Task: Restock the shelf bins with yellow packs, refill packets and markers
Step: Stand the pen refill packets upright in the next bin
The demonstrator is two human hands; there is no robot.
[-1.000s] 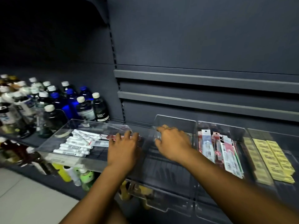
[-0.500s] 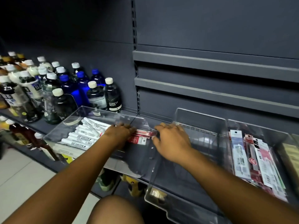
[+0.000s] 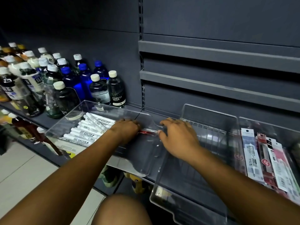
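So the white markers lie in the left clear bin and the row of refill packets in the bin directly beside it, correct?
Not quite. The white markers do lie in the left clear bin, but the row of refill packets is two bins over: another clear bin, with nothing showing inside, stands between them. The head view shows this.

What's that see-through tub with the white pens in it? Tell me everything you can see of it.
The clear bin looks like hard transparent plastic: a shallow rectangular tub with rounded corners and a scooped notch in its right wall. It sits on the dark shelf, beside bottles. White markers lie in rows in its left part. The left hand reaches in, gripping a red packet; the right hand rests at the notch.
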